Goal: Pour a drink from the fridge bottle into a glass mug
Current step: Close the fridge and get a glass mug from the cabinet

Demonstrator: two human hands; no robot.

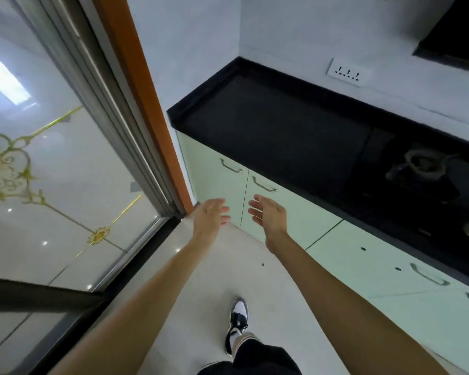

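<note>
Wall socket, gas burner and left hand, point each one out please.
Wall socket (348, 72), head view, centre of its white plate.
Gas burner (423, 165), head view, on its ring.
Left hand (210, 212), head view, middle of the hand.

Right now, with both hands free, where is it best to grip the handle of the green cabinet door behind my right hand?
Grip the handle at the middle of its bar, coming straight from the front with the right hand, fingers hooked under it. It is a metal bow fixed at both ends, standing off the door.
</note>
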